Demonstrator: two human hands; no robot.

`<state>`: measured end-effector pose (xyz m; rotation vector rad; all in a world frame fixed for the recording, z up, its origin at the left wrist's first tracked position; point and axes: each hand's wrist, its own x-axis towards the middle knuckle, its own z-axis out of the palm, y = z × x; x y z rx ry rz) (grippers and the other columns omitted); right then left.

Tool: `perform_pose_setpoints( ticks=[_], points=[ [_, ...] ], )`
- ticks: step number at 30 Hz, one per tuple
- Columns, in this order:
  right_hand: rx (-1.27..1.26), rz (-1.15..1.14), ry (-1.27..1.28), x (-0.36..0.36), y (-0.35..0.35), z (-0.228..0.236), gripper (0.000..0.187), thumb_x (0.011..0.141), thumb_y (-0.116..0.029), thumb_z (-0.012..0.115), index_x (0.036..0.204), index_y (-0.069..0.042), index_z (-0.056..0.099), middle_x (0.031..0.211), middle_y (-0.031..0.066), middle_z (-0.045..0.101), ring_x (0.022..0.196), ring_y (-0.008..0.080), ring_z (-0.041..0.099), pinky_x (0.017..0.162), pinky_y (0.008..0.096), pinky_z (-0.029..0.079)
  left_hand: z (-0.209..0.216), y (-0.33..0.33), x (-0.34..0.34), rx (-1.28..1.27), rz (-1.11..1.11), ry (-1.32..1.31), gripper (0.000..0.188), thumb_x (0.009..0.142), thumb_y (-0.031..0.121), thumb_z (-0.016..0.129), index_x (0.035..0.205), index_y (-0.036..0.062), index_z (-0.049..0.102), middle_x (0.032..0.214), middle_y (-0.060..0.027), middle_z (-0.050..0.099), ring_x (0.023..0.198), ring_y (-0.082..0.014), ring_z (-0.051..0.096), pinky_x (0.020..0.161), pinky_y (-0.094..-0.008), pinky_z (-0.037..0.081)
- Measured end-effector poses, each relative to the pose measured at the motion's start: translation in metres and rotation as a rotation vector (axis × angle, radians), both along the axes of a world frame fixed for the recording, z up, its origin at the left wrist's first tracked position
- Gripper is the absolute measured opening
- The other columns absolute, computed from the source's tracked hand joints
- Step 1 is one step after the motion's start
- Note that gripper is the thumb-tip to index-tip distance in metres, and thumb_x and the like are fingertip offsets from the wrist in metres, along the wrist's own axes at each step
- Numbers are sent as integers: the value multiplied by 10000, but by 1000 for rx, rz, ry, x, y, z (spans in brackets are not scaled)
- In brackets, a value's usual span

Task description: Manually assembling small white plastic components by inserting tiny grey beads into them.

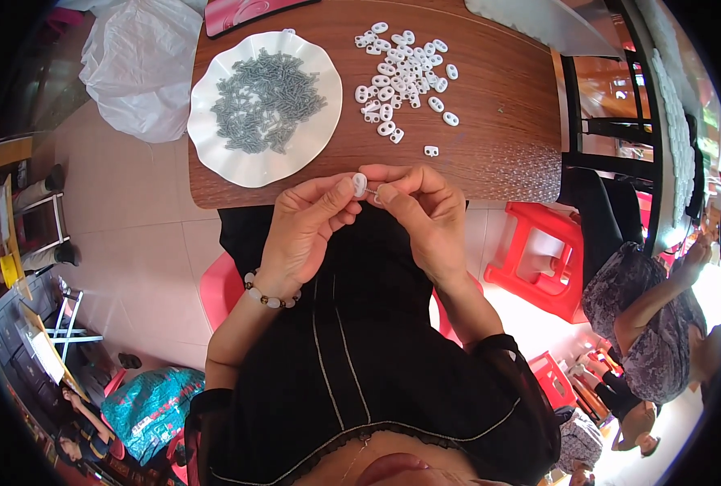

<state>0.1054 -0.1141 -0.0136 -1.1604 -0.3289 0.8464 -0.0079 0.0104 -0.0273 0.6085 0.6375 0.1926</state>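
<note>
Over the table's near edge, my left hand pinches a white oval two-hole plastic piece between thumb and finger. Close against it, my right hand is closed on a small part that looks like a thin spring; the fingertips hide most of it. The two parts meet or nearly meet between the hands. Beyond my left hand, a white scalloped plate carries a heap of small grey spring-like pieces. Several white two-hole plastic pieces lie loose beyond my right hand.
The brown wooden table has a pink tray-like object at its far edge. Left of it sits a white plastic bag. Red stools stand at the right. Other people sit around, one in a patterned top at the right.
</note>
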Motion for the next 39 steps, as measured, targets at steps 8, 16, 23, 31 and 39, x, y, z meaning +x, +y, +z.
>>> perform_pose_setpoints(
  ticks=[8, 16, 23, 31, 39],
  points=[
    [5, 13, -36, 0, 0, -2, 45, 893, -4, 609, 852, 11, 597, 1103, 205, 648, 944, 171, 648, 863, 305, 537, 0, -1, 0, 74, 8, 4, 239, 897, 160, 670, 1071, -5, 677, 936, -69, 700, 780, -90, 624, 701, -211, 503],
    [4, -10, -32, -6, 1, -2, 43, 898, 16, 600, 856, 15, 606, 1124, 206, 638, 954, 179, 644, 869, 319, 535, 2, -6, 0, 259, 39, 18, 215, 887, 116, 674, 1055, -19, 680, 941, -89, 700, 783, -111, 627, 692, -228, 497],
    [20, -13, -31, -10, 2, 0, 36, 901, 17, 602, 868, 22, 615, 1136, 204, 629, 974, 182, 636, 872, 317, 532, 3, -7, -3, 291, 52, 14, 205, 891, 93, 664, 1056, -28, 674, 940, -98, 696, 772, -116, 622, 690, -236, 501],
    [-5, 10, -58, -12, 2, 4, 11, 892, 21, 622, 882, 25, 621, 1124, 178, 631, 1007, 175, 615, 888, 302, 505, 11, -8, -3, 428, 42, 49, 182, 878, 74, 677, 1021, -39, 687, 885, -90, 691, 720, -106, 591, 665, -229, 483],
    [85, 118, 41, -7, -3, 6, 240, 868, -60, 684, 1075, 19, 593, 1177, 151, 598, 1036, 184, 593, 931, 334, 471, 17, -1, -9, 393, -44, -22, 184, 883, 83, 672, 1022, -36, 690, 877, -88, 690, 700, -101, 581, 637, -229, 476]
  ],
)
